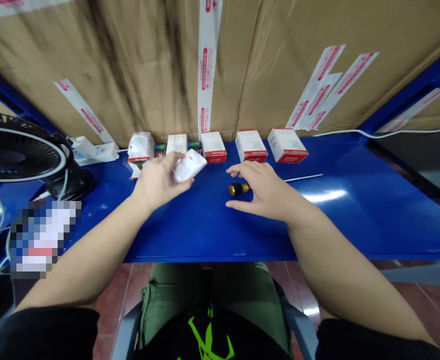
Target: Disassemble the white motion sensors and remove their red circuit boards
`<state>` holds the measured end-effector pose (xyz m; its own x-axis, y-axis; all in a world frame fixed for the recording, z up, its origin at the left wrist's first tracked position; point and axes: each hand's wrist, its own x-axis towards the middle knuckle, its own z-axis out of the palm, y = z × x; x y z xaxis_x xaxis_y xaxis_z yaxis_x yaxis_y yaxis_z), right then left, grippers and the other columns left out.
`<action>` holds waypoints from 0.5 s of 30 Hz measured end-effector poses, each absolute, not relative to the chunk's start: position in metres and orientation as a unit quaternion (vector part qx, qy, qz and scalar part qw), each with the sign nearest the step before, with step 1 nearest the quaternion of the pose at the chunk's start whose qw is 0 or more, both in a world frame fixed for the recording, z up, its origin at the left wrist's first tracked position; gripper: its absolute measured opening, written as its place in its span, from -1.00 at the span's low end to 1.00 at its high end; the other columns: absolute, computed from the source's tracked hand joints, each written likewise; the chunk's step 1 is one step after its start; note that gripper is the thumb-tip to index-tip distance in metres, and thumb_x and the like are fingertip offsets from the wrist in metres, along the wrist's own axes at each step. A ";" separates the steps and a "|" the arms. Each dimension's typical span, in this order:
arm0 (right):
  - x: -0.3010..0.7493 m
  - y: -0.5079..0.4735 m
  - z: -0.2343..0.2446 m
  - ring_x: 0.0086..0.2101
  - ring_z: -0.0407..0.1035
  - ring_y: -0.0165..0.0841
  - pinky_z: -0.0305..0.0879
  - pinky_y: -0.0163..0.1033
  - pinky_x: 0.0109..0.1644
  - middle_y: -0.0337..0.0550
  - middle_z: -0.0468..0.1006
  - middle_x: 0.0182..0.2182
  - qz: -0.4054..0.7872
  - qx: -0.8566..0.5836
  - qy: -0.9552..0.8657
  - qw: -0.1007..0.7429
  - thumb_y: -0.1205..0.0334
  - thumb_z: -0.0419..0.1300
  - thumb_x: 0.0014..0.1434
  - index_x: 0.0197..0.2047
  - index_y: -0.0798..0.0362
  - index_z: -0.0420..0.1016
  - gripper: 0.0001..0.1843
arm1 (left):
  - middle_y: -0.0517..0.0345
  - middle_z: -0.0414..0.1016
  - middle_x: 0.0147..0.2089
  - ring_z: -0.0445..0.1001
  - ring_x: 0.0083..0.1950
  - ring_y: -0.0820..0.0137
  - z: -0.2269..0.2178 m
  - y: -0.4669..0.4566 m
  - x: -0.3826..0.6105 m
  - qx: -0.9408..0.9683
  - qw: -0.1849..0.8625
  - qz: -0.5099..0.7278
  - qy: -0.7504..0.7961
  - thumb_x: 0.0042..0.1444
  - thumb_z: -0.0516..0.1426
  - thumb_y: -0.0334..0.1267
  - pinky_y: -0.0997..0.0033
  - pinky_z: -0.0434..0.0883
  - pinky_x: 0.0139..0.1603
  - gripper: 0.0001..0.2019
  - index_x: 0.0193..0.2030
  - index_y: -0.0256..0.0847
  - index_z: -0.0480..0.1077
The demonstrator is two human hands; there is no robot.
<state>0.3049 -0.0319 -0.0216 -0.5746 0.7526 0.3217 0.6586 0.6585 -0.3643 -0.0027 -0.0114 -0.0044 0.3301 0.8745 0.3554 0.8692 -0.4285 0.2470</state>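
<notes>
L hand [160, 184] closed on white plastic shell [189, 166]; open R hand [264, 191] spread just above gold-capped amber vial [238, 189], lying on side. Red-and-white cartons [250, 146] line up at 12 o'clock, 2nd shell [140, 146] at far end. Blue metal bench [355, 225] bears all; desk fan [13, 155] at 10 o'clock.

A black desk fan [13, 150] sits at the left of the frame beside a white power strip [94, 153] on a blue metal shelf [355, 220], where small white boxes with red bases [287, 145] line the back edge beneath brown cardboard cartons [280, 65] sealed with red-printed white tape [207, 65].
</notes>
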 end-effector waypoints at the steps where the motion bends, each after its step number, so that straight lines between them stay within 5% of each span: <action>1: 0.306 -0.031 -0.021 0.09 0.56 0.10 0.33 0.16 0.23 0.10 0.66 0.10 0.104 -0.404 -0.881 0.225 -0.05 0.44 0.27 0.23 0.00 0.48 -0.43 | -0.11 0.71 0.04 0.70 0.04 0.00 0.000 -0.005 -0.003 0.798 -0.015 0.222 0.560 0.18 0.34 -0.02 0.06 0.62 0.09 -0.43 0.28 -0.20 0.46; 15: 0.307 -0.027 -0.021 0.01 0.53 0.01 0.28 0.12 0.21 0.02 0.66 0.03 0.142 -0.415 -0.877 0.198 -0.02 0.45 0.27 0.07 -0.02 0.57 -0.60 | -0.34 0.65 0.10 0.63 0.24 -0.23 0.036 0.088 0.040 0.673 -0.050 0.117 0.729 0.25 0.29 0.05 -0.11 0.54 0.30 -0.36 0.34 -0.32 0.42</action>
<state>0.3071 -0.0268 -0.0209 -0.5775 0.7833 0.2301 0.6708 0.6159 -0.4131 0.0395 0.0878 0.0362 -0.0896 0.9691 0.2297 0.9924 0.0673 0.1031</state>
